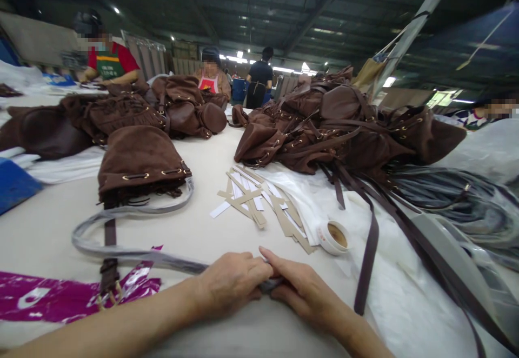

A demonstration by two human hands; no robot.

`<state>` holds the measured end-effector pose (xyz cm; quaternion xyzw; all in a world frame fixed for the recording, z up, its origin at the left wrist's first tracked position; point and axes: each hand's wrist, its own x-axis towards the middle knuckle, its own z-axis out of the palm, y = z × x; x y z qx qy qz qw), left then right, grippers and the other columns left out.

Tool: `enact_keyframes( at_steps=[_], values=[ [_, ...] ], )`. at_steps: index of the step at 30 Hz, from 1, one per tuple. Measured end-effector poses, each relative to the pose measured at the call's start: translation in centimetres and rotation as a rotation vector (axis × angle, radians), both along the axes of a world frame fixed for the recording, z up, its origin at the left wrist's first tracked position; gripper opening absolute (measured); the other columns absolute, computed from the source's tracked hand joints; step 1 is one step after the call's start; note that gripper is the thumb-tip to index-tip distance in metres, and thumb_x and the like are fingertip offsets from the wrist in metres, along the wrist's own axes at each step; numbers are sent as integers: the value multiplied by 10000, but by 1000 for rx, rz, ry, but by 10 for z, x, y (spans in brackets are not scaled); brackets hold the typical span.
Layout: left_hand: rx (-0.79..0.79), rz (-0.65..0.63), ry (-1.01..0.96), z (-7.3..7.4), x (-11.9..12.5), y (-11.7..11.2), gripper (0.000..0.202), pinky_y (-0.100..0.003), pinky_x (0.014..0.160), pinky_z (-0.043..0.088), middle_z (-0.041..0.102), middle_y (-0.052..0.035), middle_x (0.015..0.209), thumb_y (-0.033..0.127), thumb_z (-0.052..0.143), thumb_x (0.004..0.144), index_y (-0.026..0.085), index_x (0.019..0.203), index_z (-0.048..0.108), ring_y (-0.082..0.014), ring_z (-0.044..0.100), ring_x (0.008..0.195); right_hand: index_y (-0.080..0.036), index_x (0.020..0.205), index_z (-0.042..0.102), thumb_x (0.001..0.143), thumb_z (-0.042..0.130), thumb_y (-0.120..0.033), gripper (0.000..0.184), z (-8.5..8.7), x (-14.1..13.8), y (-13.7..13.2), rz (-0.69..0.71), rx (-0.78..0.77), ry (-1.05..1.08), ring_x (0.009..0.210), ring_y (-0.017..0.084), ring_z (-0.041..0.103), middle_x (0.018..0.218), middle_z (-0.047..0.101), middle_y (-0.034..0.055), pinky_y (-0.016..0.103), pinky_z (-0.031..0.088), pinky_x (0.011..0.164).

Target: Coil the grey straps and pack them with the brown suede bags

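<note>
1. One pale tabletop (211,177) carries everything, with a big heap of brown bags (324,123) at its far right; dark straps (368,255) trail from it toward the near side, looking bare.
2. Smaller, a second heap (130,112) lies far left.
3. Nearer than that heap, a single bag (140,158) lies with its eyeletted mouth facing near.
4. From beside this bag, a long strap (154,260) in greyish, see-through covering loops left, then right to the hands. Its visible run seems fully covered, so that much looks done; its end is mostly hidden, so what remains there I cannot tell.
5. Both hands meet at the near middle: the left hand (233,279) is closed over the strap, the right hand (302,287) narrowed around its end.
6. Card strips (243,198) lie scattered beyond them.
</note>
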<state>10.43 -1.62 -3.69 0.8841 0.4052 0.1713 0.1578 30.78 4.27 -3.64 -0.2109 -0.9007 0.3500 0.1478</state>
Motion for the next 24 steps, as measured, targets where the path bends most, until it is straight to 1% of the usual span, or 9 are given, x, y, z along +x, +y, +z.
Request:
enact_keyframes(
  at_steps=[3, 7, 8, 10, 13, 16, 18, 21, 24],
  values=[
    [-16, -28, 7, 1, -1, 5, 102, -276, 789, 470, 629, -32, 937, 133, 475, 873, 193, 955, 477, -179, 584, 861, -267, 1466, 286, 796, 498, -93, 723, 0, 2, 4, 12, 57, -27, 1072, 240, 609, 1217, 645, 74, 371, 476, 919],
    [-60, 282, -109, -14, 29, -4, 200, -287, 760, 489, 623, -59, 945, 60, 469, 802, 176, 965, 463, -192, 594, 844, -190, 1512, 23, 750, 419, -44, 871, -7, -3, -6, -164, 203, -61, 847, 259, 653, 991, 695, 108, 391, 530, 738],
    [-61, 307, -108, -15, 33, -7, 207, -290, 762, 491, 619, -63, 961, 59, 470, 801, 176, 971, 465, -195, 594, 853, -182, 1510, -13, 752, 409, -41, 879, -8, -3, -8, -179, 205, -53, 802, 251, 649, 941, 695, 97, 379, 530, 708],
    [-53, 230, -62, -11, 29, -9, 214, -292, 776, 491, 614, -62, 1001, 86, 483, 824, 181, 1015, 470, -196, 594, 883, -203, 1512, 40, 784, 424, -60, 835, -9, 1, -7, -136, 162, -23, 785, 228, 638, 911, 688, 67, 353, 523, 714],
    [-31, 33, 55, 3, 7, -1, 182, -290, 783, 484, 628, -27, 965, 154, 516, 864, 210, 1035, 485, -191, 602, 880, -256, 1469, 264, 824, 497, -111, 701, -3, 8, 5, -13, 85, 20, 879, 201, 626, 978, 681, 37, 324, 497, 810],
    [-51, 41, 19, 5, -1, 8, 194, -269, 780, 479, 642, 1, 930, 132, 531, 847, 220, 1014, 485, -179, 613, 865, -260, 1401, 400, 825, 498, -109, 603, 4, 9, 13, 12, 78, -20, 986, 211, 613, 1089, 671, 50, 335, 472, 881],
    [-54, 134, -61, -2, 10, 7, 223, -268, 794, 481, 642, -16, 964, 92, 501, 832, 204, 1023, 476, -179, 615, 886, -226, 1428, 360, 787, 471, -76, 668, 6, 4, 9, -40, 114, -80, 1015, 243, 612, 1144, 656, 92, 373, 477, 880],
    [-42, 266, -70, -14, 31, -1, 189, -287, 781, 493, 635, -56, 968, 76, 455, 831, 176, 988, 484, -194, 614, 860, -157, 1503, 141, 727, 441, -58, 838, 1, -4, -4, -191, 143, -134, 884, 274, 649, 1016, 686, 127, 398, 517, 768],
    [-27, 186, -10, -13, 28, -5, 160, -276, 746, 497, 635, -47, 956, 118, 467, 859, 181, 1004, 490, -191, 614, 834, -177, 1509, 108, 757, 447, -86, 830, -4, -4, -9, -178, 47, -57, 857, 238, 653, 964, 695, 83, 359, 519, 778]
  ],
)
